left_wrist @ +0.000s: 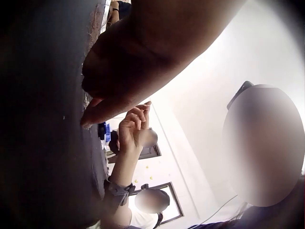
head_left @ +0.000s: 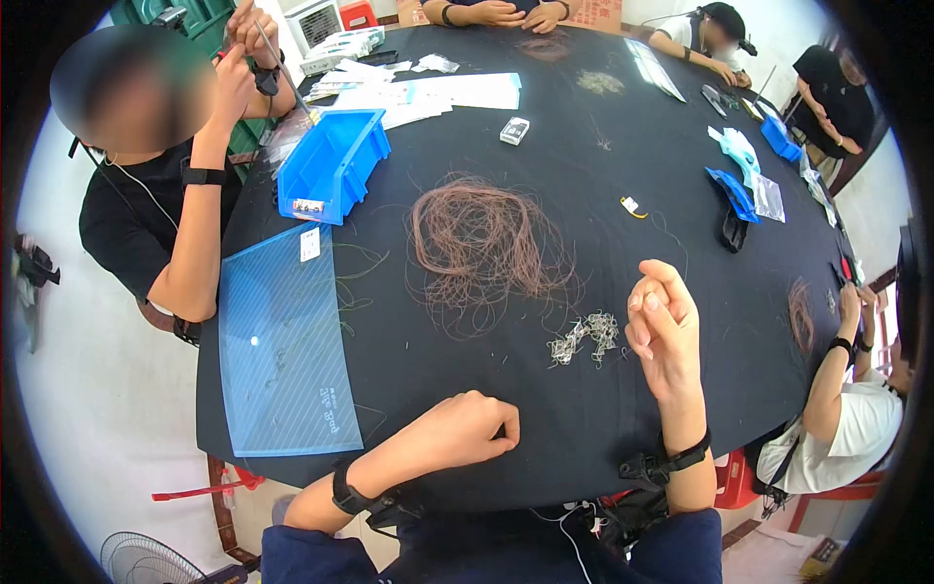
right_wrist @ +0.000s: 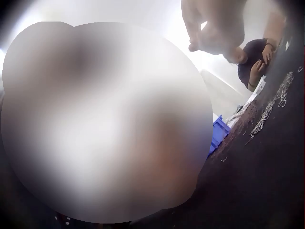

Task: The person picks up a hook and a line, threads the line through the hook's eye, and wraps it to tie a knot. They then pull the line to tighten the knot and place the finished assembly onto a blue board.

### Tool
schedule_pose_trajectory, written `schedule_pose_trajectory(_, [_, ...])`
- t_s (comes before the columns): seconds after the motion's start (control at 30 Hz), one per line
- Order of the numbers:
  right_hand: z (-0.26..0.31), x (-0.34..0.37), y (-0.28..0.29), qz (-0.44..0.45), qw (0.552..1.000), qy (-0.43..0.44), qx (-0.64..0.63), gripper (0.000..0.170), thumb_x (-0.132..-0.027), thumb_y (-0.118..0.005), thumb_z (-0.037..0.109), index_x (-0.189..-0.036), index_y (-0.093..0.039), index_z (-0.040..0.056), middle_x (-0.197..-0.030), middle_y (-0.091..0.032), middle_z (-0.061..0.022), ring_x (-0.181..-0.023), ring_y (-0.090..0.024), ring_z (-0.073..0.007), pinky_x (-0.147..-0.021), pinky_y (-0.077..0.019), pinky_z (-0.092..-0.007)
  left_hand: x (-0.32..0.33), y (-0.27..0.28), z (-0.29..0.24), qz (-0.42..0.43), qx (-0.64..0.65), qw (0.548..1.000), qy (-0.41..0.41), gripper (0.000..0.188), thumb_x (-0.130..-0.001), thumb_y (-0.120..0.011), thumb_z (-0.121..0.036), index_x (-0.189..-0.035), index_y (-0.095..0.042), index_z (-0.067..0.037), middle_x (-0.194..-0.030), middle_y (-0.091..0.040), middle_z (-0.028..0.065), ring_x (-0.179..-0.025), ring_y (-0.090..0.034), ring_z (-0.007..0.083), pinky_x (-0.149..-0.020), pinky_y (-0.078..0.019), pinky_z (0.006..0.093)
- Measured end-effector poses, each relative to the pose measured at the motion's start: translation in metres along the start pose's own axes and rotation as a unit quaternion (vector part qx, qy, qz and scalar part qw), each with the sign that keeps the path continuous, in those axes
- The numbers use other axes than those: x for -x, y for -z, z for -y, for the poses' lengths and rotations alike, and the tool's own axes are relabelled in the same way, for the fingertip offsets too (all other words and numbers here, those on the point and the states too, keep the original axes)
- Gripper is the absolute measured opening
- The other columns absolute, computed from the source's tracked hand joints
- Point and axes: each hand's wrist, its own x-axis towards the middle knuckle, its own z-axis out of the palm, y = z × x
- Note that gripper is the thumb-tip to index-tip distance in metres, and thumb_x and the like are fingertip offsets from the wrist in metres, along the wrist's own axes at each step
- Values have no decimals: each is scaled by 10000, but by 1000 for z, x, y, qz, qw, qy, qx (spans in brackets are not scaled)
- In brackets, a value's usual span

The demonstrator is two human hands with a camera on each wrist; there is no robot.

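Low over the near edge of the black table [head_left: 545, 409], my left hand [head_left: 457, 428] has its fingers curled, thumb and forefinger meeting at the tips. My right hand [head_left: 666, 326] is raised at the right, palm side showing, fingers bent and thumb close to the forefinger. I cannot tell whether a fine thread is pinched in either hand. Between and beyond the hands lies a small heap of silvery metal hooks [head_left: 584, 338]. A large loose coil of reddish-brown thread [head_left: 477, 238] spreads over the middle of the table.
To the left lie a blue translucent sheet [head_left: 282, 360] and a blue bin [head_left: 336, 165]. Farther off are a small white box [head_left: 515, 130], papers [head_left: 428, 97] and a yellow tagged piece [head_left: 632, 206] with a thin line. Other people sit around the table.
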Motion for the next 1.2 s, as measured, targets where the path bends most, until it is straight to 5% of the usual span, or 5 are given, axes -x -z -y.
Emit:
schedule_pose_trajectory(0.13, [2,3,-1,-4,997,-1,78,261,-889,-595,59,-1135,-540,-10,-835,-639,-57,-548,-471,-27,-437,-340,-153,1,7,-5,30,3,999,16,95,-785,-672,-106,-870,-683,-64,-471,-427,29,-411,-418,134,-440,-331,301])
schedule_pose_trajectory(0.5, [-7,13,-17,112,970,-52,212,214,-869,-616,7,-1079,-575,4,-861,-669,-53,-768,-627,-62,-606,-445,-161,3,21,-21,-353,73,930,-76,146,-746,-733,-24,-875,-682,-70,-482,-260,-35,-429,-248,25,-427,-218,226])
schedule_pose_trajectory(1.0, [-15,21,-32,169,934,-113,293,216,-893,-585,43,-1104,-562,-3,-862,-668,-52,-771,-636,-75,-633,-480,-209,4,20,-22,-406,178,894,-71,120,-771,-708,3,-875,-672,-41,-514,-300,-98,-473,-225,-14,-459,-171,195])
schedule_pose_trajectory(1.1, [-27,26,-35,192,930,-107,296,276,-874,-614,108,-1130,-563,19,-930,-680,-61,-561,-488,-35,-525,-387,-181,1,20,-20,-411,176,891,-78,119,-776,-706,2,-882,-669,-37,-516,-302,-101,-477,-222,-14,-462,-167,196])
schedule_pose_trajectory(1.2, [-37,29,-28,255,916,-162,264,223,-886,-605,117,-1083,-587,16,-892,-688,-67,-581,-512,-35,-539,-404,-188,1,18,-17,-407,171,894,-78,118,-779,-707,-4,-885,-668,-38,-516,-299,-103,-477,-220,-13,-461,-166,199])
